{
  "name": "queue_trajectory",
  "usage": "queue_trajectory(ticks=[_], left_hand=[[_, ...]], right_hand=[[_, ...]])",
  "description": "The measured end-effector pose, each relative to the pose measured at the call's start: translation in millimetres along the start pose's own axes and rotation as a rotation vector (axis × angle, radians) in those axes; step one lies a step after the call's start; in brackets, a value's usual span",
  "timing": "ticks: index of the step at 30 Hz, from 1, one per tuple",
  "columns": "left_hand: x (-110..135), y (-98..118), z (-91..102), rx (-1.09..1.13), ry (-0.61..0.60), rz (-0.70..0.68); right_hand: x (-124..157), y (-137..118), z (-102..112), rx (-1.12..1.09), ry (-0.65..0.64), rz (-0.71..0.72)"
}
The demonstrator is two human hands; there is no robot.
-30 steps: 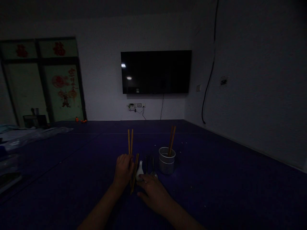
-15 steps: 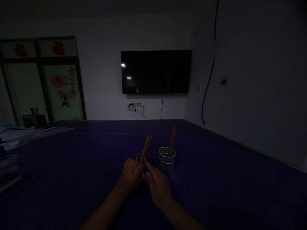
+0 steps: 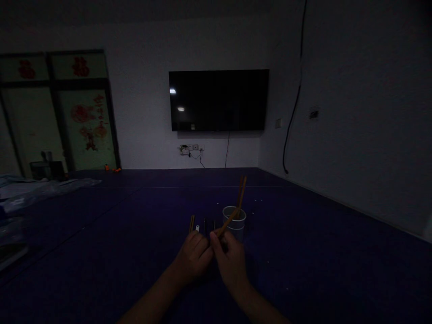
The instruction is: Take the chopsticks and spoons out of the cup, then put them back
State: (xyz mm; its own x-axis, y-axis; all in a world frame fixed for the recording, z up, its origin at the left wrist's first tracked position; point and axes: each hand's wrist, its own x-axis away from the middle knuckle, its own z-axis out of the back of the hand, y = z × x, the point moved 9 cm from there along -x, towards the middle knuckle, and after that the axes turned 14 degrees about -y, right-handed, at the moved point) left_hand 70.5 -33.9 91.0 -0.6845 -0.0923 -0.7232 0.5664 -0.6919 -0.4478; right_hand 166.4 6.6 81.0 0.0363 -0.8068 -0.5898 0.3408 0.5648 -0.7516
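Observation:
A pair of wooden chopsticks (image 3: 228, 222) slants up to the right, its tips in front of the cup's rim. My right hand (image 3: 232, 258) pinches the pair between thumb and fingers. Closed around the lower end is my left hand (image 3: 195, 254), which hides that end. Just beyond stands a grey metal cup (image 3: 238, 231) with other wooden chopsticks (image 3: 240, 193) upright in it. On the surface beyond my left hand lie more chopsticks (image 3: 191, 222), a white-ended piece (image 3: 197, 228) and thin dark utensils (image 3: 205, 225), partly hidden and too dim to name.
A dark purple surface (image 3: 135, 243) spreads to the wall. Clear plastic wrapping (image 3: 54, 191) lies at the left, with a black box (image 3: 47, 170) behind. Small white specks dot the right side. A television (image 3: 219, 101) hangs on the wall, and a dark cable (image 3: 293, 121) runs down the right wall.
The chopsticks in my hands have tipped from near upright toward the right, over the cup. My right hand has gone from extended fingers to a pinch on them.

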Motion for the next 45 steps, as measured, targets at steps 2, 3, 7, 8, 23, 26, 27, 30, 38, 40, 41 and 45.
queue_trajectory(ticks=[2,3,7,8,23,26,27,30,38,40,41,45], left_hand=[[0,0,-1.3,-0.006,-0.01,-0.006],[1,1,-1.3,-0.003,-0.009,-0.013],[2,1,-2.8,0.042,-0.024,-0.019],[2,0,-3.4,0.06,-0.029,-0.009],[0,-21,-22.4,0.219,-0.199,0.206],[2,-20,-27.7,0.237,-0.201,0.213],[3,-20,-28.9,0.246,-0.198,0.219],[5,-22,-31.7,0.277,-0.19,0.254],[10,-26,-37.7,0.353,-0.191,0.329],[11,-27,-39.0,0.372,-0.191,0.347],[12,-27,-39.4,0.381,-0.191,0.35],[11,-25,-38.2,0.411,-0.197,0.334]], right_hand=[[0,0,0,0.024,0.005,0.007],[0,-1,0,0.036,0.005,0.016],[2,-6,1,0.065,0.017,0.067],[2,-7,1,0.069,0.024,0.076],[1,-2,37,0.138,0.207,0.098],[0,-1,35,0.118,0.184,0.11],[-1,-2,33,0.113,0.172,0.115],[-3,-2,26,0.101,0.123,0.112],[-6,-5,3,0.131,-0.032,0.158],[-7,-3,1,0.144,-0.05,0.151],[-7,-2,1,0.15,-0.053,0.144],[-8,1,2,0.168,-0.055,0.117]])
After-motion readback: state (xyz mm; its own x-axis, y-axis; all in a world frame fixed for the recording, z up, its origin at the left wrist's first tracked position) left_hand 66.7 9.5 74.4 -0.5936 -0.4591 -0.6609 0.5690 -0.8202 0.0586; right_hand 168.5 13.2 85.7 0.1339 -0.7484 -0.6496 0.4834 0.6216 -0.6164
